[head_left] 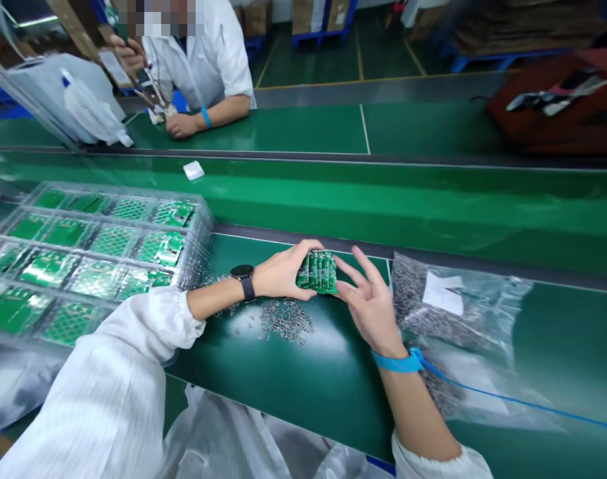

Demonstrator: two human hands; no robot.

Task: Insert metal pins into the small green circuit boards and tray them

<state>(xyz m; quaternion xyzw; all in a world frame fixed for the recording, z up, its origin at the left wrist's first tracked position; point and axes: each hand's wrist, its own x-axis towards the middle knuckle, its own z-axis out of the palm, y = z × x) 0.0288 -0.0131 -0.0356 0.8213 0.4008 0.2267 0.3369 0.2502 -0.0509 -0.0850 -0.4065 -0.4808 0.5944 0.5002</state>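
A stack of green circuit boards (317,271) is held above the table, its boards slightly fanned. My left hand (278,271) is closed around the stack's left side, thumb on top and fingers below. At the right edge of the stack, my right hand (371,306) has its thumb and a fingertip against the boards, while its other fingers are spread. Below my left hand lies a loose pile of small metal parts (286,320) on the green tabletop (333,372). Their exact kind is too small to make out.
Stacked clear plastic trays (196,229) with green boards in compartments stand on the left. Clear bags of small metal parts (418,293) lie right. A blue wrist cord (483,387) trails right. Beyond the green conveyor belt (333,196), a co-worker (218,60) sits holding a tool.
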